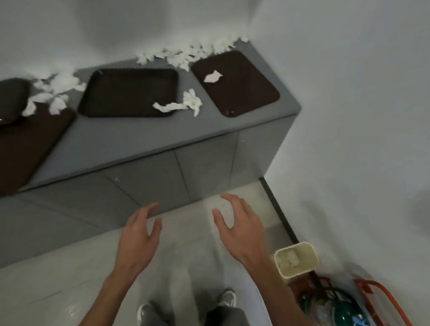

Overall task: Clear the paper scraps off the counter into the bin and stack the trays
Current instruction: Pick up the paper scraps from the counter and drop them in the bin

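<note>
White walls [354,78] meet in a corner above a pale tiled floor [52,286]. A long grey counter [144,139] with flat cabinet doors [159,181] runs along the back wall, its left end cut off by the frame edge. Four dark brown trays lie on top. The left front tray [19,149] overhangs the counter's front edge and runs out of view. The left rear tray [1,100], also cropped, rests partly on it and tilts. The middle tray [129,92] sits flat, near the right tray [237,86] at the counter's far end.

A person in grey trousers [218,324] and pale shoes [227,298] stands facing the counter. The left hand [138,238] and right hand [238,227] are held out below counter height, fingers spread and loosely bent, palms turned toward each other, holding nothing. The right fingertips are smeared by motion blur.

A cream bin [312,255] stands on the floor by the right wall, with the right forearm crossing its near corner. Pale crumpled matter inside is hard to make out. An orange frame [383,293] and a green rounded object [344,311] beyond the bin are too blurred to identify.

White paper scraps [189,51] are strewn along the back wall behind the middle and right trays. A second cluster [51,94] lies between the left trays and the middle one. A torn strip [167,107] drapes over the middle tray's near right corner beside a crumpled clump [192,102]. A single scrap [212,76] lies on the right tray.
</note>
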`<move>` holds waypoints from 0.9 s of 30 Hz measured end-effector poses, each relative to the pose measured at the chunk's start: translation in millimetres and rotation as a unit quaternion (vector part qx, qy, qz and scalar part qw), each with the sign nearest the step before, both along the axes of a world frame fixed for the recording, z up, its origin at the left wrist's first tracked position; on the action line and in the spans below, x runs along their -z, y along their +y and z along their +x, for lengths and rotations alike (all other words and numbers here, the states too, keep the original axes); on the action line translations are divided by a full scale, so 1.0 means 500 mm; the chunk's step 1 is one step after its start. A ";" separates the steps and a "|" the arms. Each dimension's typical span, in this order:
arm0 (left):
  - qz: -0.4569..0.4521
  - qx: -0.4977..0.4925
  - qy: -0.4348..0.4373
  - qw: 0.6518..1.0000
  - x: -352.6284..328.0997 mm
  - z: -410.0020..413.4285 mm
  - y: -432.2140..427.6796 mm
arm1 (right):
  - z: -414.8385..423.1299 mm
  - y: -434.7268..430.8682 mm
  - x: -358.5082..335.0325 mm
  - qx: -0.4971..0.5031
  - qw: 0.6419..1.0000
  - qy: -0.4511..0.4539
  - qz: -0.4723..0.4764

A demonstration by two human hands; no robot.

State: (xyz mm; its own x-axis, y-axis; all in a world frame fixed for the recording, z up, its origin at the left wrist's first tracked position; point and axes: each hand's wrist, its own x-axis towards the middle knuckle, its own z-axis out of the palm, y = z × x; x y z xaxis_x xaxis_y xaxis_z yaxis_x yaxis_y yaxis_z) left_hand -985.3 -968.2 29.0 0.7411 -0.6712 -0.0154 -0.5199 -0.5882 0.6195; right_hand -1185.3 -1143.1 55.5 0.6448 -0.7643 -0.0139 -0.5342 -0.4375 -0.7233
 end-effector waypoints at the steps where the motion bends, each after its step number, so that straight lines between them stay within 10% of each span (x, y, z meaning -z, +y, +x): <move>1: -0.004 -0.035 -0.007 0.999 -0.020 0.021 0.061 | 0.039 0.036 -0.021 -0.029 1.000 -0.008 -0.008; 15: -0.048 -0.344 -0.042 0.937 -0.165 0.252 0.877 | 0.588 0.672 -0.141 -0.285 0.952 -0.105 -0.026; 27: -0.051 -0.460 -0.034 0.886 -0.101 0.526 1.237 | 0.967 1.033 -0.109 -0.400 0.914 -0.066 -0.011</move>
State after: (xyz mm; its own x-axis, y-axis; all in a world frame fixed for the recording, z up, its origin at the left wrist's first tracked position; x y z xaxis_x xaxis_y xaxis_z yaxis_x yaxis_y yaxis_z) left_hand -722.5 -349.7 79.4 0.9719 0.2227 0.0757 0.1132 -0.7252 0.6792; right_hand -701.7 -626.7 110.1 0.9924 -0.0469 0.1141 0.0542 -0.6647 -0.7451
